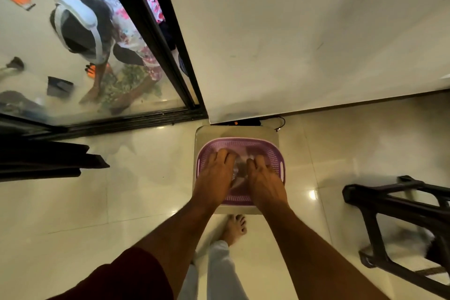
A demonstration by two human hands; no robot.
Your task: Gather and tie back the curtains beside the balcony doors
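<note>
While both hands reach down, they sit inside a purple basket (272, 153) that rests on a pale stool (202, 134) against the wall (292, 31). Left hand (214, 175): fingers curled downward over something clear or grey in the basket; whether it grips cannot be told. Right hand (264, 178): fingers likewise bent down onto the same blurred contents; grip unclear. Dark curtain (48, 161) hangs bunched at the left edge, beside the black-framed glass door (151, 39), well apart from both hands and untied. Behind the glass, another person (102, 31) crouches over leaves. Black chair (389, 207) stands at right. One bare foot (233, 226) shows below the stool.
</note>
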